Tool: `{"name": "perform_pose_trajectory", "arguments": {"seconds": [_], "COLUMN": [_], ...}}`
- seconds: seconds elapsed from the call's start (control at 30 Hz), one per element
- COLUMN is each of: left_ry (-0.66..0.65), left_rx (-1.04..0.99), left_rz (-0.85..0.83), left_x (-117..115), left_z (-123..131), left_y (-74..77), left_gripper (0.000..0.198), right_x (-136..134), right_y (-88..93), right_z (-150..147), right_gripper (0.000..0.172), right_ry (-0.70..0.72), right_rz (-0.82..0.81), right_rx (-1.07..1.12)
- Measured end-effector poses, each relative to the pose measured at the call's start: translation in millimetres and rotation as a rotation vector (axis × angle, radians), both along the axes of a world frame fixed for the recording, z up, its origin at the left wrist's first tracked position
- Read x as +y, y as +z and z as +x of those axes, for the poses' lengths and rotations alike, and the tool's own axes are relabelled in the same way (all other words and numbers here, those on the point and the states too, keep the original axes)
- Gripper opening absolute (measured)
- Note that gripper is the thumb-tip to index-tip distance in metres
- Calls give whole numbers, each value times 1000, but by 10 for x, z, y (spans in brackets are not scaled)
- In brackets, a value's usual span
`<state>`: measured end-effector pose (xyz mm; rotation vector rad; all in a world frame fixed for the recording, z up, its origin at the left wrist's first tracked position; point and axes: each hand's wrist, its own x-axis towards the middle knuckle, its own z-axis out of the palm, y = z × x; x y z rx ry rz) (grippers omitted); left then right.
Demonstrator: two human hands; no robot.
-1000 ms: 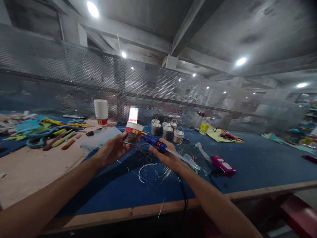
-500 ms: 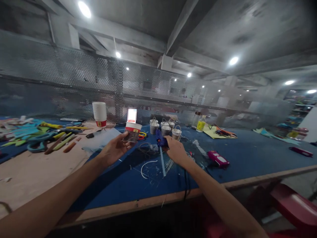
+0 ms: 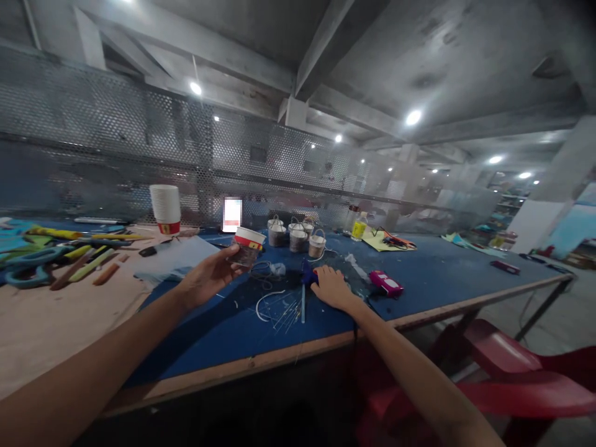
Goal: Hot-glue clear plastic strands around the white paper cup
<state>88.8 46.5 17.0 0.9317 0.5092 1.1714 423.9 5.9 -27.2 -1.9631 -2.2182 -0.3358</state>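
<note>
My left hand (image 3: 207,276) grips a paper cup (image 3: 250,238) with a red band below its white rim; the cup's lower part is covered in something brown. It is held tilted above the blue table. My right hand (image 3: 333,287) is closed around a blue glue gun (image 3: 307,273), low over the table, with the fingers partly hiding it. Below the gun lie a pale blue strip (image 3: 303,304) and thin clear strands (image 3: 287,316). Behind both hands stand several small cup buckets (image 3: 298,239) with looped handles.
At left rear rises a stack of white cups (image 3: 165,202). Blue-handled scissors (image 3: 28,268) and several sticks lie on the left board. A magenta box (image 3: 386,284) and a yellow-labelled bottle (image 3: 359,228) are at right. Red chairs (image 3: 507,360) stand by the table's front edge.
The view has swung to the right. The glue gun in my right hand has come lower, farther from the small buckets. My left hand still holds the cup, now tilted more.
</note>
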Motion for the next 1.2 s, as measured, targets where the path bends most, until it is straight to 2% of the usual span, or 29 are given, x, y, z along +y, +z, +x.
{"name": "perform_pose_trajectory", "arguments": {"seconds": [0.07,0.17,0.27,0.33,0.43,0.53,0.6,0.67,0.77,0.83,1.03,1.13,1.2], "left_ry": [-24,-114,-257,-372,-475,-518,-516,-532,-548,-528,-461,-480,-539], "left_rx": [38,102,165,221,302,354,369,374,390,407,477,526,573], "left_rz": [16,63,126,166,163,138,132,136,148,146,131,147,220], "left_x": [-32,-95,-164,-220,-301,-332,-321,-301,-282,-276,-278,-249,-204], "left_z": [5,6,-1,-1,3,-7,-25,-42,-52,-44,-17,-47,-75], "left_y": [13,38,62,86,125,131,116,103,99,102,111,91,60], "left_gripper": [15,21,31,37,43,41,38,39,38,35,30,36,41], "right_x": [-8,17,134,254,415,492,517,544,583,592,562,570,585], "right_y": [-8,49,276,502,806,931,928,914,956,1034,1257,1247,1193], "right_z": [13,54,36,-67,-374,-745,-926,-1011,-972,-883,-644,-623,-646], "right_gripper": [43,46,43,36,35,38,43,52,70,74,46,31,23], "right_ry": [-6,12,110,252,557,750,826,844,808,778,746,834,913], "right_rz": [-13,3,96,98,-50,-368,-566,-653,-677,-665,-588,-578,-640], "right_rx": [-5,17,191,443,791,918,898,862,813,770,716,741,728]}}
